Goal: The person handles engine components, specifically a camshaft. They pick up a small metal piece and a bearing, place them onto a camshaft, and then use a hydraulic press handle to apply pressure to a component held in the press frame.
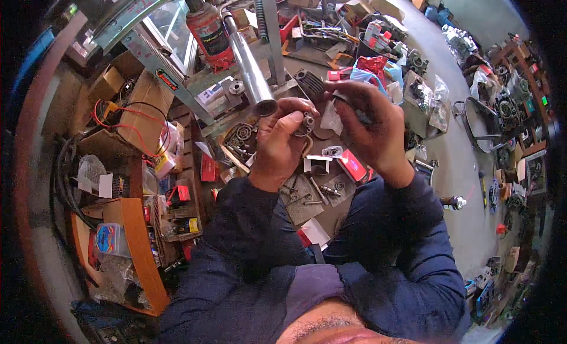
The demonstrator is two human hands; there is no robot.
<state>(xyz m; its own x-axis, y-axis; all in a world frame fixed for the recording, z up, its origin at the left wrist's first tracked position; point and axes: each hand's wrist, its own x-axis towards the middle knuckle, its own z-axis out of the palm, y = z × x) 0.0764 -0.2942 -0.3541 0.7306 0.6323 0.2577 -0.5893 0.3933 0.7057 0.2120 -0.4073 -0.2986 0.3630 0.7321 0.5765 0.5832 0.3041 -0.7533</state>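
Note:
In the middle of the head view my left hand [277, 143] is closed round a small steel part [307, 122] with round ends, gripped under the thumb. Just to its right my right hand [372, 131] is raised with curled fingers, pinching something small and dark near the fingertips, too hidden to name. Just above my left hand is the open end of a long chrome tube [248, 60] on a press frame with a red hydraulic jack [209, 33]. Below both hands lie metal shafts [316, 190], small fittings and a red box [351, 165].
Cardboard boxes [133, 131], cables [62, 184] and an orange-brown wooden shelf [144, 258] crowd the left side. Bags and engine parts [416, 93] lie at the upper right, with a round metal frame [475, 131] and more parts along the right wall beside grey floor [466, 237].

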